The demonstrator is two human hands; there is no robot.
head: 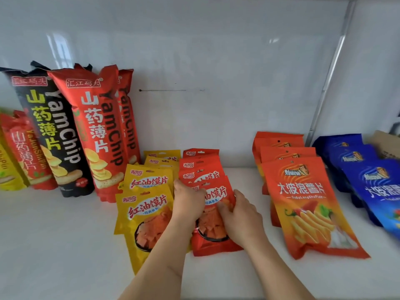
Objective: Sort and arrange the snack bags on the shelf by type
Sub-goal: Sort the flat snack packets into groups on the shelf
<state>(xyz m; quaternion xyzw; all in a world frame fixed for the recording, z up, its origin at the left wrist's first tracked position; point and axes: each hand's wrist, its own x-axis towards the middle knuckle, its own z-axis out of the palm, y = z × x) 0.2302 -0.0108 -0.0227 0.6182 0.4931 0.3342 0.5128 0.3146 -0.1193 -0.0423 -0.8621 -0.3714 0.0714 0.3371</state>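
White shelf [65,234] against a glossy white back wall [216,61], seen from above and in front. At centre, front red bun-chip bag [216,241] of a short overlapping row of red bun-chip bags [200,163], gripped on both sides: left hand [188,204] curled over its upper left edge, right hand [240,217] clasping its right edge with fingers across the printed face. Just beside on the left, touching, a matching row of yellow bun-chip bags [145,204], front one partly under the left forearm. Further left, upright against the wall: two red YamChip bags [97,135], one behind the other, a black YamChip bag [56,135], then a shorter red yam-chip bag [26,152] and a yellow-green bag [8,169] cut by the frame edge. Right of centre, apart from the red row, a leaning stack of orange wavy potato chip bags [303,204]. Beyond it, near the right edge, a similar stack of blue wavy potato chip bags [372,182], with a cardboard box [385,144] behind.
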